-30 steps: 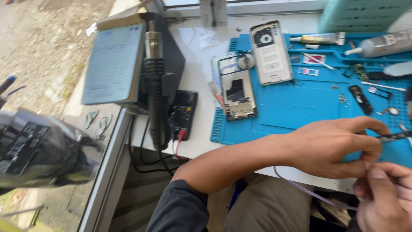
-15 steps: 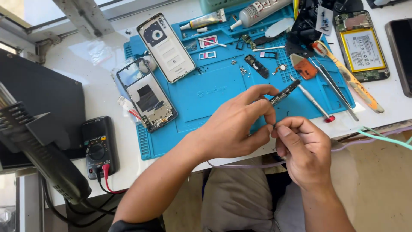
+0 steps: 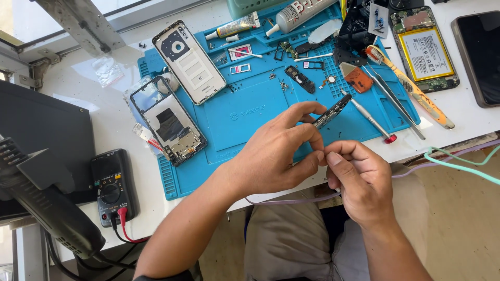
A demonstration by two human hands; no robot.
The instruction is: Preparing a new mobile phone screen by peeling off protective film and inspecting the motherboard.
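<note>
Blue repair mat [image 3: 250,112] lies under my left hand [image 3: 276,156] pinching a narrow dark circuit board [image 3: 332,111], my right hand [image 3: 357,179] pinched closed beside it.

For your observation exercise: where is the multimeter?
In the head view, the multimeter lies at the left, on the white table beside the blue mat's left edge.

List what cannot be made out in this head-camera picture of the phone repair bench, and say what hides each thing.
- Lower end of the narrow dark part: covered by the left hand.
- What the right hand pinches: hidden behind its own fingertips.
- Dark phone: cut off by the right edge.
- Loose screws on the blue mat: too small to tell apart.
- Multimeter dial setting: too small.
</note>
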